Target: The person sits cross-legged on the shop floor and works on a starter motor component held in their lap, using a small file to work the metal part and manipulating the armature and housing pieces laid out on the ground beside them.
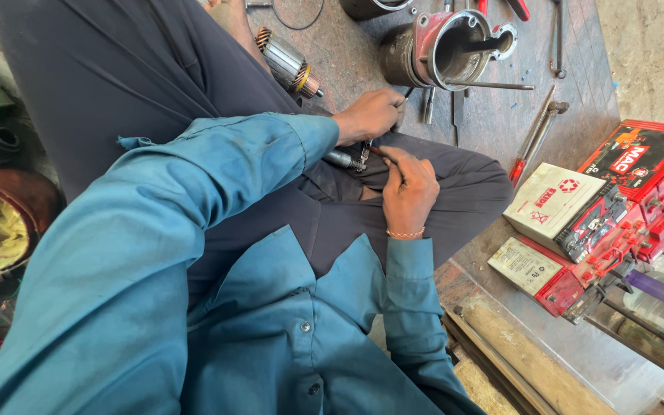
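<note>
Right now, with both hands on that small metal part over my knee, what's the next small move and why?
Probably steady the small metal part with the left hand and ease the red-handled tool in the right hand further in: its tip already meets the part, and both hands sit close over the knee.

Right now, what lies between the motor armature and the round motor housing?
In the head view, only bare dark metal sheet separates the motor armature from the round motor housing.

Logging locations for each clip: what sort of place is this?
Probably an auto-electrical repair workshop: a motor armature and motor housing lie on a metal floor, beside vehicle batteries and screwdrivers.
</note>
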### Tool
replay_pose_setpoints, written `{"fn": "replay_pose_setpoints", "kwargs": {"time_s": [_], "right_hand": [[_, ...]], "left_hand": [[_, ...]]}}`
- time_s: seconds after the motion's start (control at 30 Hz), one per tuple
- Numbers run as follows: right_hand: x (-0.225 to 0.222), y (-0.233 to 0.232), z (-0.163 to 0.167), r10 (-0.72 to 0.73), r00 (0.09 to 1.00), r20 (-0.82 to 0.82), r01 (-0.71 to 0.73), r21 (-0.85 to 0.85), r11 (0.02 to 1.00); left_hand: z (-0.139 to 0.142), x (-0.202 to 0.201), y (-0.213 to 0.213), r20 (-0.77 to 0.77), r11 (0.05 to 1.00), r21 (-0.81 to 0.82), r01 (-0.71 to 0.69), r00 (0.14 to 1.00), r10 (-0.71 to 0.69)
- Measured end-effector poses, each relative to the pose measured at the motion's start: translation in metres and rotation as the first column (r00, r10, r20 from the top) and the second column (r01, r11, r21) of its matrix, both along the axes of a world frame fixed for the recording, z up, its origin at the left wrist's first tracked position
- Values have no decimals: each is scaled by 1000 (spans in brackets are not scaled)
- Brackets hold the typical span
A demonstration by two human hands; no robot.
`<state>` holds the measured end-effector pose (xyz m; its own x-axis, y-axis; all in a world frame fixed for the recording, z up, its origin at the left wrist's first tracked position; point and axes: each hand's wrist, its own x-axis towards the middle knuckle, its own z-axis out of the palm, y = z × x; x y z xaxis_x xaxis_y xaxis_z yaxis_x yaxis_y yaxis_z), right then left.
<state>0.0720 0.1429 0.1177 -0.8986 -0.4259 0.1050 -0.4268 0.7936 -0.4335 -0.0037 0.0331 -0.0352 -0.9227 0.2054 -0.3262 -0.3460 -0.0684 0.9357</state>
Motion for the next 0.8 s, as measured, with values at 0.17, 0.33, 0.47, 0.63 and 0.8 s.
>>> {"fn": "replay_pose_setpoints", "kwargs": {"time_s": [0.17, 0.33, 0.47, 0.63, 0.8], "right_hand": [[0, 0, 0, -23, 998, 54, 24, -29, 999], [2, 0, -1, -28, 999, 26, 28, 2, 1000], [1, 2, -1, -17, 999, 47, 18, -22, 1000], [1, 1, -1, 3, 1000, 30, -2, -23, 1000], [0, 0, -2, -17, 1000, 2, 17, -6, 1000]], "left_hand": [[4, 1, -2, -5, 1000, 15, -23, 1000, 23], [0, 0, 1, -15, 1000, -27, -14, 1000, 14], [-7, 0, 6, -105, 997, -49, -51, 993, 45], [-13, -1, 9, -67, 997, -39, -60, 996, 57], [-13, -2, 8, -21, 999, -33, -38, 999, 37]]}}
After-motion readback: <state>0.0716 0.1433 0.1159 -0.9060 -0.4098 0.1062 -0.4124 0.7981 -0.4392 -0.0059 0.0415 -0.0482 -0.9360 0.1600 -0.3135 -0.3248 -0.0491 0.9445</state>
